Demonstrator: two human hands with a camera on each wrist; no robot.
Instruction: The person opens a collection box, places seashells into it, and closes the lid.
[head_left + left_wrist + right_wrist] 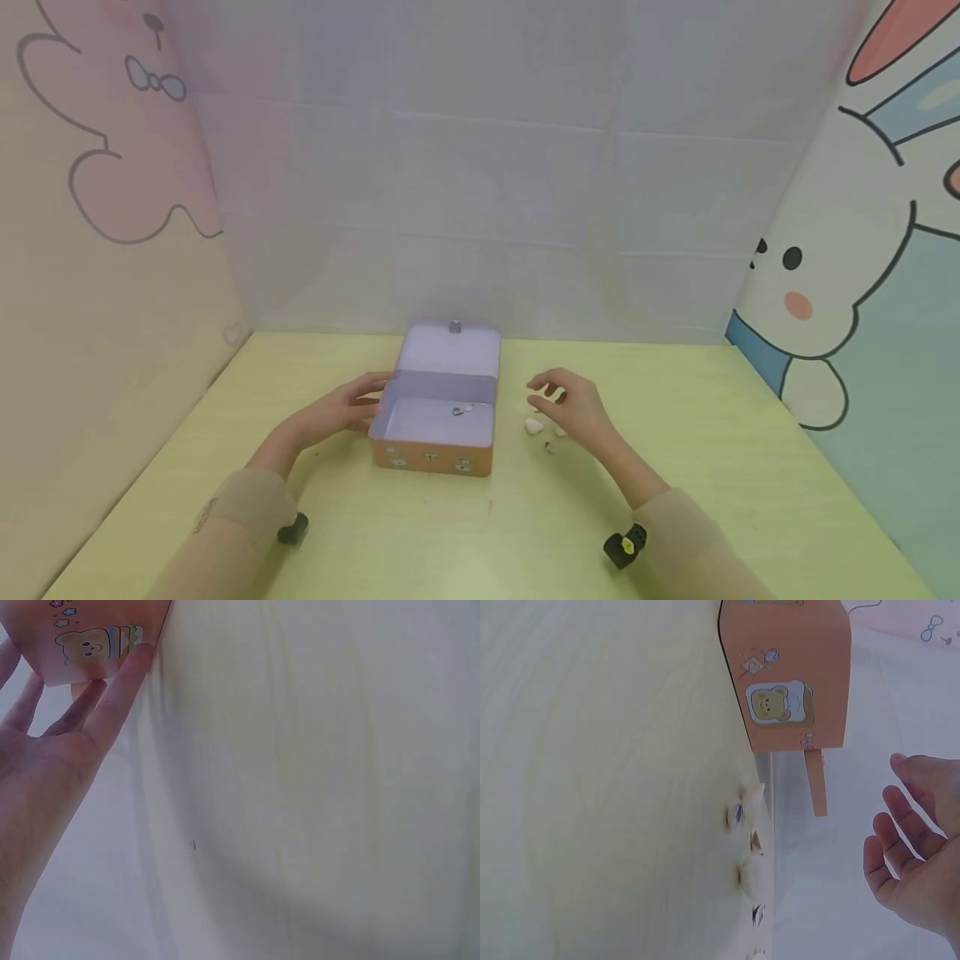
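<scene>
I see an orange rectangular box with printed bears point(432, 458) standing open at the middle of the pale yellow table point(420, 542), its lavender-lined lid point(448, 348) tipped back and a small silvery clasp point(455, 327) at the lid's far edge. Inside, on the pale floor towards the right, I make out small shell-like pieces point(468, 407), one whitish and one greyish.

My left hand point(337, 412) rests against the box's left side, fingers spread apart, with fingertips on the printed wall. My right hand point(581, 408) hangs to the right of the box, fingers loosely bent and thumb apart from them; I see nothing between them. Near and below it, small whitish shells point(533, 427) lie scattered on the table, well apart from the box.

A black device sits at each beige-sleeved wrist. Beyond, I have a plain pale back wall point(487, 167), with a white cartoon rabbit point(817, 242) on the right-hand panel and a pink cartoon animal point(135, 183) on the left.
</scene>
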